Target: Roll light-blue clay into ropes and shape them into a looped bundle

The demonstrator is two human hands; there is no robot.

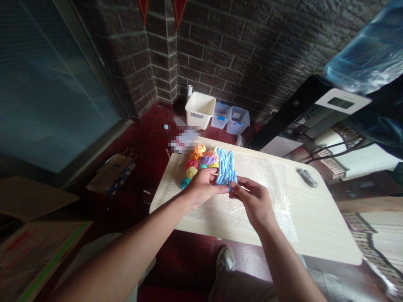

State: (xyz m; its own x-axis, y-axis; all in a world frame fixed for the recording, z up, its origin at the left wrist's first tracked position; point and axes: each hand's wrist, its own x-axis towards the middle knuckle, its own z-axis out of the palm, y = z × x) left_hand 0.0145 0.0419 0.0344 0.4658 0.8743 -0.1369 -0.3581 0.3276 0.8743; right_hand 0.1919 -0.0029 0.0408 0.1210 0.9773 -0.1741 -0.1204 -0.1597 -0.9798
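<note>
A bundle of thick blue yarn, its strands running side by side, is held up over the table in both hands. My left hand grips its lower left side, with the thumb along the bottom edge. At the lower right corner, my right hand pinches the strands between thumb and fingers. Just behind and left of the bundle lies a pile of coloured yarn-like skeins in orange, red, yellow, purple and teal. Part of that pile is hidden by my left hand and the blue bundle.
Bubble wrap covers much of the pale table. A grey crumpled object lies at the table's right end. Beyond stand a cream bin and two clear boxes. A paper bag and cardboard boxes are at left.
</note>
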